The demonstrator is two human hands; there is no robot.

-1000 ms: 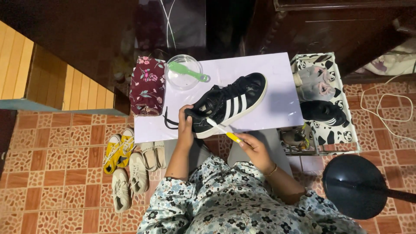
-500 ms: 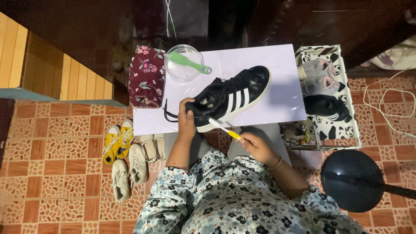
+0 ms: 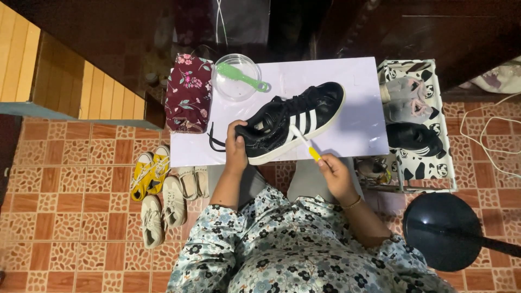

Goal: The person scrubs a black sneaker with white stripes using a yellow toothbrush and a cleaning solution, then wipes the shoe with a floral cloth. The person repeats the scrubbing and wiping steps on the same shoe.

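The left hand (image 3: pixel 236 153) grips the black shoe (image 3: pixel 293 122) on the white table (image 3: pixel 353 87). The right hand (image 3: pixel 334 172) pinches a small brush (image 3: pixel 305 144) against it. A bowl (image 3: pixel 236 77) sits behind the shoe, over the tiled floor (image 3: pixel 70 217).

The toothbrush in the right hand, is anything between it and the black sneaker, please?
Nothing visible is in the way. The right hand holds the toothbrush with its head against the side of the sneaker, by the white stripes. The left hand grips the sneaker's heel end, well clear of the brush.
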